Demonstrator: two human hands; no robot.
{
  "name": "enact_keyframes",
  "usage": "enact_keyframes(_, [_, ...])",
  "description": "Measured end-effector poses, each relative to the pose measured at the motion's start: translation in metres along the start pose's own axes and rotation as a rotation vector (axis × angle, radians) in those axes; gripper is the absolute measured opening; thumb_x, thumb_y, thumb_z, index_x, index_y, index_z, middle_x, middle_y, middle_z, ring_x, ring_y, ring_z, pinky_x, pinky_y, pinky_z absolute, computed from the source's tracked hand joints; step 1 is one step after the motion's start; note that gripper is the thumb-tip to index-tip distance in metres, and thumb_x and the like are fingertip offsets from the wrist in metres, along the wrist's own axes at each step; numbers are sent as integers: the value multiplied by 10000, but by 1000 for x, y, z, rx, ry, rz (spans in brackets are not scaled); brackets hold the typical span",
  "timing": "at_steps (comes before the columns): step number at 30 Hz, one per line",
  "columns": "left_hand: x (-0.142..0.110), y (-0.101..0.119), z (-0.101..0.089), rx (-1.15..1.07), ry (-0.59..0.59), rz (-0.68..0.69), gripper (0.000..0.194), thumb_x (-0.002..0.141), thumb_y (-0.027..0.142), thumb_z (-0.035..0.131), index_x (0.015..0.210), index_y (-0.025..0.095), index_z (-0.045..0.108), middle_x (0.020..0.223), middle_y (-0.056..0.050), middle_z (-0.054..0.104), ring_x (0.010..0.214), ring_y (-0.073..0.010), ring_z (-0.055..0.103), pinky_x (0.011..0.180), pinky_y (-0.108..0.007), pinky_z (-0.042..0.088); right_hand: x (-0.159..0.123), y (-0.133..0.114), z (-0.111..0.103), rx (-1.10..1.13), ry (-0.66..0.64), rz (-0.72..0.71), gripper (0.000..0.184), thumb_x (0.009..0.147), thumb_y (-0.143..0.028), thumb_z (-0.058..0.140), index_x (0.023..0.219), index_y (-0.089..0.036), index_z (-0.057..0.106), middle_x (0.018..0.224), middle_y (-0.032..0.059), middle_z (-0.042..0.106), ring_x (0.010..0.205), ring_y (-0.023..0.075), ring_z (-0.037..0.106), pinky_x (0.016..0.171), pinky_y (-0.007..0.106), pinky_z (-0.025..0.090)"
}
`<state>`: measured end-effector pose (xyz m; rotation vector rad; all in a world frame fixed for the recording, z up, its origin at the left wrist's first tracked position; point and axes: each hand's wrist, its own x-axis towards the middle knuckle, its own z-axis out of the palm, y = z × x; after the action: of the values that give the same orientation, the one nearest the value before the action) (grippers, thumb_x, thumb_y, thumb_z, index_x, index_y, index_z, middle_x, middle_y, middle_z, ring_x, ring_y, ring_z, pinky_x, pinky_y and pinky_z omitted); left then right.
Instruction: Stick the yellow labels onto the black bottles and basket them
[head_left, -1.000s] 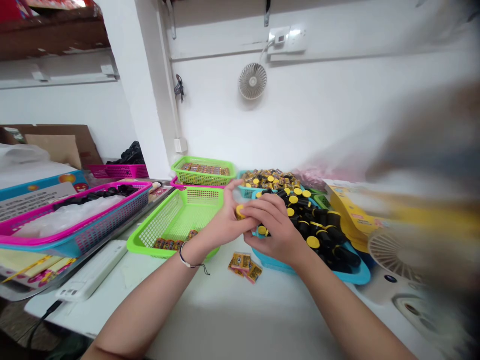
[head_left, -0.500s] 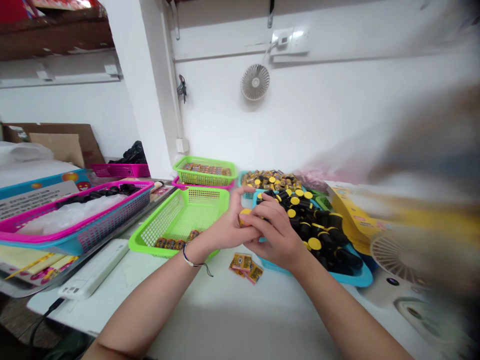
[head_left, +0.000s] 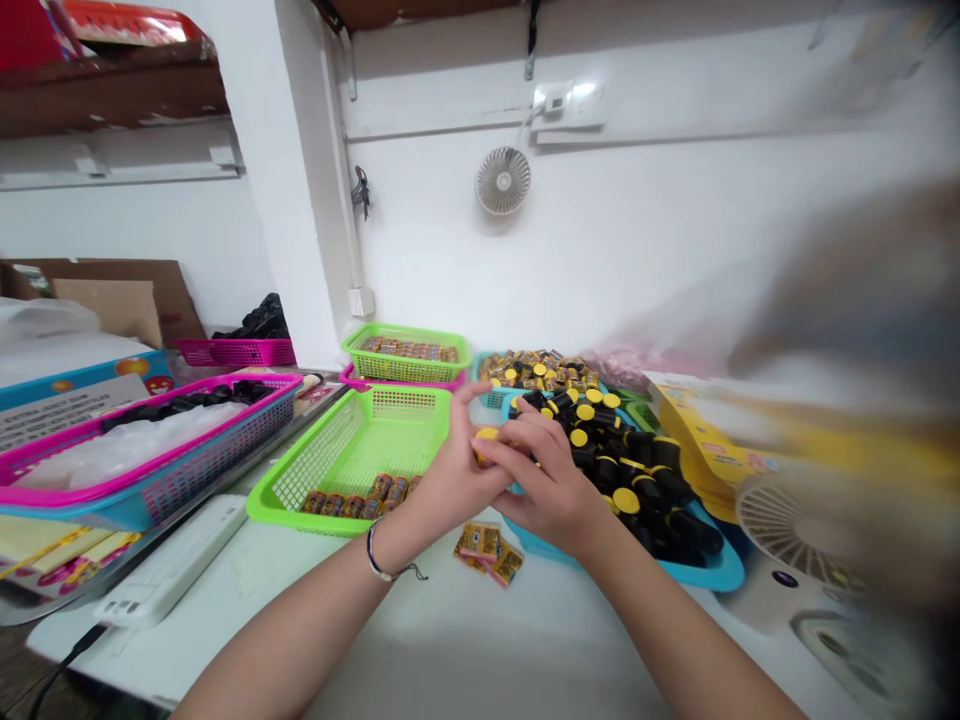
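My left hand (head_left: 463, 470) and my right hand (head_left: 553, 488) meet above the table, both closed around one small yellow-capped bottle (head_left: 486, 435). Only its yellow top shows; fingers hide the rest. Below them on the table lie several small printed wrappers (head_left: 489, 552). To the left, a green basket (head_left: 360, 440) holds rows of small wrapped bottles (head_left: 352, 506) along its near side. Under and right of my right hand, a blue basket (head_left: 705, 572) is heaped with black bottles (head_left: 637, 470) with yellow caps.
Behind stand a second green basket (head_left: 405, 368) of wrapped pieces and a heap of yellow-capped wrapped bottles (head_left: 551, 372). At left are a pink-rimmed basket (head_left: 150, 500) and a white power strip (head_left: 176, 560). A desk fan (head_left: 795, 530) stands at right, near a blurred person.
My hands stay together around the yellow-capped bottle, with slight finger movement. The whole view has shifted a little, the scene sitting lower and slightly farther left.
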<state>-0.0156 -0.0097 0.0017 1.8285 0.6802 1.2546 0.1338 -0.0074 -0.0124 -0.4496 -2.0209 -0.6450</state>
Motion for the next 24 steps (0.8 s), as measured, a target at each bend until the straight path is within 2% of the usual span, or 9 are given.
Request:
enact_keyframes(3, [4, 9, -16, 180, -45, 103, 471, 767, 126, 595, 1189, 230, 415, 944, -21, 598, 802, -151, 605, 682, -262, 474, -1, 2, 3, -14, -30, 50, 652, 851, -128, 597, 1443, -293, 378, 1095, 91, 578, 1117, 261, 560, 1092, 560, 434])
enact_keyframes(5, [9, 14, -39, 338, -65, 83, 335, 774, 190, 641, 1072, 225, 491, 1002, -32, 624, 865, -166, 626, 741, -281, 491, 0, 3, 4, -30, -69, 111, 673, 869, -150, 586, 1471, -316, 336, 1171, 103, 561, 1169, 274, 537, 1072, 559, 435])
enact_keyframes(7, [14, 13, -69, 555, -126, -98, 329, 790, 267, 679, 1070, 227, 510, 961, -18, 662, 830, -172, 653, 754, -299, 506, 0, 7, 3, -51, -145, 196, 650, 879, -222, 611, 1465, -330, 352, 1285, 122, 512, 1238, 303, 482, 1045, 566, 439])
enact_keyframes(9, [20, 4, -99, 865, -225, -386, 285, 812, 276, 684, 1048, 208, 541, 919, -18, 683, 807, -176, 671, 760, -307, 519, -3, 12, 1, -77, -254, 300, 590, 879, -288, 627, 1429, -326, 418, 1348, 132, 481, 1273, 329, 442, 1021, 578, 442])
enact_keyframes(12, [27, -21, -131, 1108, -307, -676, 185, 865, 232, 650, 1023, 146, 609, 930, -62, 686, 810, -183, 667, 746, -331, 542, -9, 23, -3, -119, -407, 401, 433, 874, -297, 617, 1304, -290, 562, 1300, 137, 545, 1224, 337, 475, 983, 591, 452])
enact_keyframes(14, [30, -39, -139, 1193, -389, -807, 227, 909, 280, 622, 1088, 140, 623, 1046, -79, 669, 895, -190, 657, 781, -361, 559, -15, 31, -5, -153, -472, 420, 320, 864, -307, 622, 1181, -272, 643, 1270, 134, 578, 1192, 344, 498, 951, 594, 461])
enact_keyframes(17, [30, -58, -138, 1299, -544, -942, 313, 932, 336, 598, 1195, 166, 597, 1205, -90, 618, 1036, -216, 629, 867, -416, 553, -19, 41, -8, -184, -523, 453, 248, 874, -339, 608, 1098, -262, 683, 1256, 120, 602, 1171, 339, 523, 921, 575, 472])
enact_keyframes(20, [29, -65, -135, 1359, -669, -1004, 338, 929, 334, 600, 1219, 160, 584, 1231, -100, 608, 1060, -229, 623, 886, -438, 547, -20, 48, -12, -168, -591, 525, 263, 881, -372, 595, 1096, -253, 688, 1228, 111, 623, 1160, 333, 543, 907, 558, 483])
enact_keyframes(24, [27, -66, -136, 1386, -757, -1035, 336, 931, 334, 597, 1220, 162, 585, 1235, -100, 607, 1062, -228, 622, 888, -437, 546, -20, 55, -19, -132, -751, 629, 291, 896, -413, 549, 1109, -275, 691, 1202, 105, 639, 1169, 344, 551, 882, 552, 492])
